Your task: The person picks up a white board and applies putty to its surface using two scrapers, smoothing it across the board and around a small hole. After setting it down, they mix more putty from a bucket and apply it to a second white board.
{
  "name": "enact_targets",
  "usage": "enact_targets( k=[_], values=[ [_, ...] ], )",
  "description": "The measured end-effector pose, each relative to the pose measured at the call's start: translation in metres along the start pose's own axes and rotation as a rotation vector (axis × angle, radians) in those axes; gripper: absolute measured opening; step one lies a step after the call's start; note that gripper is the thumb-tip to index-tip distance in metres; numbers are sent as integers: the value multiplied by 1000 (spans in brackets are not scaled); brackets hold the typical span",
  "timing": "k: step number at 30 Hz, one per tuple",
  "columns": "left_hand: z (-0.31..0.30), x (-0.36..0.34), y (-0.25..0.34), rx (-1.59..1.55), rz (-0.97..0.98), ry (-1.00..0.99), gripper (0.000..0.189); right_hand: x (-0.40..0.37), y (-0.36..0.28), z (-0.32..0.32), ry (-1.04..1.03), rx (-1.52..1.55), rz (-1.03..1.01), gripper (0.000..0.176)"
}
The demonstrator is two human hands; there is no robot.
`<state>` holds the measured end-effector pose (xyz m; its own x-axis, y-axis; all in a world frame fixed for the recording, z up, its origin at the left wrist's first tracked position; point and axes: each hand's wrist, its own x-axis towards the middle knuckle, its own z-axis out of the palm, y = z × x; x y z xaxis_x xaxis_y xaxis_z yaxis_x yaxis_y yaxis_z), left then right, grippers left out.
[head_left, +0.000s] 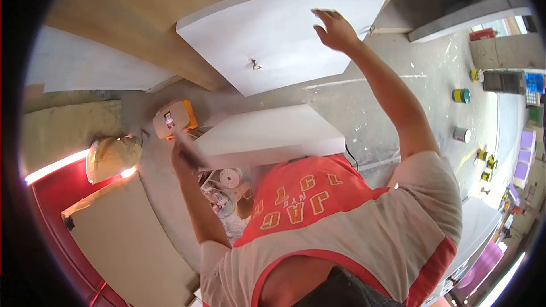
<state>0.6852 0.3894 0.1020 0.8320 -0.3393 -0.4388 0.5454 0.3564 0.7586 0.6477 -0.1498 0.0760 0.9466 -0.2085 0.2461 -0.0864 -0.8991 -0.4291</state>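
Right hand spread over the large white panel, left hand near the smaller one

From my far station, the largest thing I see is the large white panel (284, 28), in front of me and at an angle in the view. Next in size is the smaller white panel (267, 131), between it and the red and pale shirt (301, 193)

My right hand (338, 31) is wide, with the fingers apart and the thumb away from them, and it holds nothing. It is over the large panel, but I cannot tell if it touches the face. My left hand (185, 162) is beside the left end of the smaller panel. It is blurred, with a pale streak at the fingers, so I cannot tell if it is narrow or holding something

I judge this step as handling at the panels, maybe between two contacts. A next contact would call for a flat, light right palm, and a steady left hand away from the panel corner

The smallest is the metal fitting (256, 65) on the large panel; the fingers should pass around it, because they could catch there
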Motion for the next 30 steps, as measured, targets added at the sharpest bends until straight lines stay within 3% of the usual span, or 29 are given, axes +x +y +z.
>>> enact_targets(
  k=[1,3,4,6,8,9,11,15,17,19,20,23,24,25,30],
  values=[
    [-10,-22,4,11,-41,220,30,28,14,10,-19,-101,-44,54],
    [-23,-56,-11,50,34,278,35,74,54,46,29,-394,-155,61],
    [-29,-72,-19,74,73,323,39,91,68,57,36,-397,-138,63],
    [-67,-84,-61,127,167,644,50,98,77,71,80,-430,-114,66],
    [-71,-102,-82,375,80,706,46,100,73,71,59,-496,-73,66],
    [-20,-109,-80,523,-86,669,42,101,65,64,-7,-525,-45,66],
    [8,-106,-94,1068,33,501,38,105,39,30,-281,-392,103,72],
    [45,-100,-85,1325,-26,396,56,83,20,8,-211,-430,49,68],
    [62,-96,-76,1434,-16,370,68,88,24,-4,-366,-464,-58,67],
    [64,-78,-82,1757,225,204,77,85,12,-21,-439,-456,-161,67],
    [66,-67,-86,1913,340,109,82,78,24,-4,-196,-417,-310,68],
    [121,-24,-71,2263,-337,-7,85,70,1,10,-580,-301,-45,72],
    [102,-18,-82,2352,-192,-17,77,56,24,33,-297,-347,-222,74],
    [99,-15,-82,2386,-143,-25,72,43,17,24,-293,-328,-231,70],
    [84,-6,-90,2523,21,-86,58,9,-10,3,-660,-299,-153,53]
  ],
)
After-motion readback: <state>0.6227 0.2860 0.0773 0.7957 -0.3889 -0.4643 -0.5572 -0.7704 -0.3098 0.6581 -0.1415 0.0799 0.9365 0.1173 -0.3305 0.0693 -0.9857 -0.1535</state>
